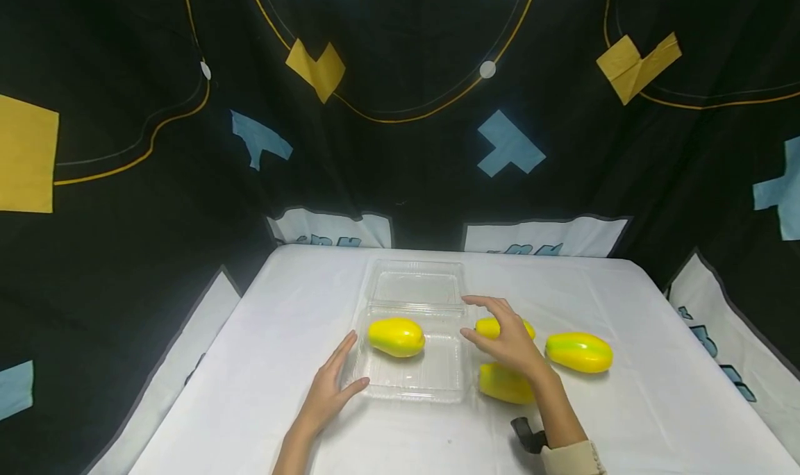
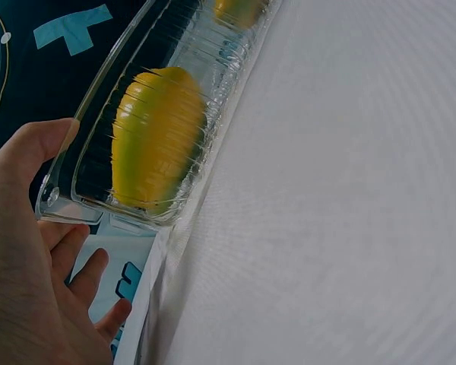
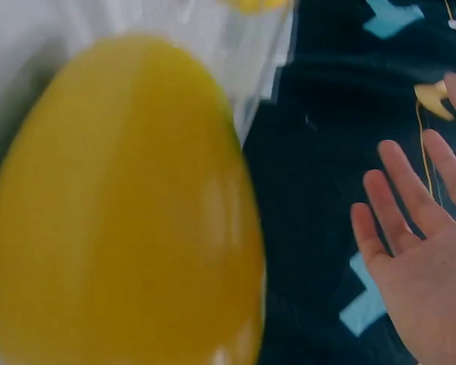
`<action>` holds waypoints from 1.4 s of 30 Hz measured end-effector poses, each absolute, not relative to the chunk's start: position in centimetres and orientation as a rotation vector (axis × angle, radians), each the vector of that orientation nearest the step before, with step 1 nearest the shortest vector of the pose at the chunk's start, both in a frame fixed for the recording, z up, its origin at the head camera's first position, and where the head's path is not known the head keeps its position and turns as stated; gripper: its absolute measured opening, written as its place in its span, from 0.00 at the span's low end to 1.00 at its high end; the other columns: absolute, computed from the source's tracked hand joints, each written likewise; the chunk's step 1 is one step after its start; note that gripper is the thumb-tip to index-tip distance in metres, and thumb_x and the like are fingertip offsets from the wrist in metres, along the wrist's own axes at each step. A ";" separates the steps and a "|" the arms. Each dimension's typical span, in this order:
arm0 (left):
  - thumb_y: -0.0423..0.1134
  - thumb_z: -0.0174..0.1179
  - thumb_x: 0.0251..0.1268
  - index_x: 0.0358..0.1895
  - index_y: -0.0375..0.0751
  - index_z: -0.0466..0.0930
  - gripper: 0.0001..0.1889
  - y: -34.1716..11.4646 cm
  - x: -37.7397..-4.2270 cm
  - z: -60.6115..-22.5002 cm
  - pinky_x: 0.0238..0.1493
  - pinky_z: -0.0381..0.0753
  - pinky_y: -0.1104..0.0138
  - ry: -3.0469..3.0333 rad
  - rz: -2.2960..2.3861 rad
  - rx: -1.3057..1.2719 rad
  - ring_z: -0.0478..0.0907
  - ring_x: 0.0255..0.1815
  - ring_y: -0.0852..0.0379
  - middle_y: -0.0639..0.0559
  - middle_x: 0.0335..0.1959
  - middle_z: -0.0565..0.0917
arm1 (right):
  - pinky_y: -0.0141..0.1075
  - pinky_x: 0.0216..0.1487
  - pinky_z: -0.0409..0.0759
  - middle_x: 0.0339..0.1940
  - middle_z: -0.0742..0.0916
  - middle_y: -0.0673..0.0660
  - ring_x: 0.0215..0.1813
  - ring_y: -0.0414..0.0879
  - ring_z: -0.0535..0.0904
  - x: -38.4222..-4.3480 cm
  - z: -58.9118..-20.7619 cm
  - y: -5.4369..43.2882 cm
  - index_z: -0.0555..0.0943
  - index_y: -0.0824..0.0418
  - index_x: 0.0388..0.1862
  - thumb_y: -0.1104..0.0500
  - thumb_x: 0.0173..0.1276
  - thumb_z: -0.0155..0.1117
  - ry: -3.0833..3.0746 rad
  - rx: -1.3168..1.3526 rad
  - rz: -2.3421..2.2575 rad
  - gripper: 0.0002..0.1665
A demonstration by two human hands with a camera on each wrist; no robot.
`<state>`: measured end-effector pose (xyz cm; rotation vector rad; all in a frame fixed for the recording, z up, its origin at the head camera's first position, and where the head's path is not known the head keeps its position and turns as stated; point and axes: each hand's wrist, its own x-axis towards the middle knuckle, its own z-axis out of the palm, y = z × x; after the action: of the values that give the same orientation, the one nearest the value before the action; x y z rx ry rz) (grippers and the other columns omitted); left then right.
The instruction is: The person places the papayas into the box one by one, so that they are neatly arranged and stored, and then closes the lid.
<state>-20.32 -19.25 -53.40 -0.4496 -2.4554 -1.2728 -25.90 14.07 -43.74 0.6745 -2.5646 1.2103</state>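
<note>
A clear plastic clamshell box [image 1: 431, 385] lies with its lid [image 1: 415, 280] folded back, away from me. One yellow-green papaya [image 1: 396, 337] sits in the left part of its base. My left hand [image 1: 328, 392] is at the box's near left corner, fingers extended along the side; in the left wrist view its thumb touches the rim. To the right of the box hovers my right hand [image 1: 509, 336], fingers spread and holding nothing. It partly covers two papayas, a farther one [image 1: 487, 328] and a nearer one [image 1: 500, 385]. The nearer papaya [image 3: 129, 205] looms large in the right wrist view.
Another papaya [image 1: 580, 352] lies farther right on the white tablecloth [image 1: 662, 405]. A black curved piece [image 1: 528, 435] sits at my right wrist. Behind the table hangs a dark curtain [image 1: 400, 176] with yellow and blue shapes.
</note>
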 end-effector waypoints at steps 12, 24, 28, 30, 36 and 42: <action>0.41 0.64 0.56 0.70 0.44 0.56 0.39 -19.2 -20.2 -53.3 0.64 0.55 0.44 -2.464 -1.284 -0.447 0.55 0.70 0.48 0.51 0.71 0.57 | 0.60 0.59 0.64 0.60 0.75 0.47 0.62 0.49 0.65 -23.4 -45.7 19.3 0.72 0.46 0.60 0.47 0.53 0.72 -2.626 0.644 1.189 0.35; 0.42 0.64 0.56 0.70 0.43 0.57 0.39 -19.2 -20.3 -53.2 0.65 0.55 0.45 -2.468 -1.286 -0.438 0.54 0.70 0.48 0.52 0.71 0.57 | 0.64 0.62 0.55 0.60 0.75 0.47 0.64 0.53 0.64 -22.3 -48.2 20.8 0.74 0.46 0.59 0.47 0.44 0.77 -2.699 0.659 1.253 0.40; 0.41 0.64 0.55 0.70 0.43 0.57 0.39 -19.2 -20.2 -53.2 0.64 0.55 0.44 -2.462 -1.290 -0.440 0.54 0.70 0.47 0.50 0.71 0.57 | 0.64 0.61 0.54 0.60 0.75 0.50 0.63 0.54 0.64 -22.1 -48.7 20.8 0.76 0.44 0.58 0.49 0.45 0.77 -2.700 0.740 1.221 0.37; 0.41 0.64 0.55 0.70 0.43 0.57 0.39 -19.2 -20.2 -53.2 0.64 0.55 0.44 -2.461 -1.294 -0.439 0.54 0.70 0.47 0.51 0.71 0.57 | 0.65 0.60 0.55 0.61 0.75 0.51 0.63 0.54 0.64 -22.0 -48.8 20.8 0.76 0.42 0.57 0.49 0.45 0.76 -2.707 0.761 1.208 0.36; 0.41 0.64 0.55 0.70 0.43 0.57 0.39 -19.2 -20.2 -53.3 0.64 0.55 0.43 -2.460 -1.301 -0.439 0.55 0.70 0.48 0.51 0.71 0.57 | 0.66 0.60 0.55 0.60 0.76 0.54 0.62 0.57 0.65 -22.0 -48.8 20.6 0.77 0.49 0.58 0.51 0.46 0.76 -2.727 0.774 1.167 0.36; 0.40 0.64 0.56 0.70 0.42 0.57 0.38 -19.2 -20.3 -53.3 0.64 0.56 0.44 -2.452 -1.283 -0.450 0.55 0.69 0.47 0.49 0.71 0.58 | 0.64 0.58 0.61 0.58 0.77 0.57 0.61 0.58 0.67 -22.1 -49.1 20.5 0.78 0.56 0.56 0.51 0.48 0.75 -2.726 0.826 1.115 0.34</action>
<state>-20.26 -19.21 -53.34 -0.4498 -2.4520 -1.2834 -22.12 20.54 -49.05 0.8257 -2.7257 1.1146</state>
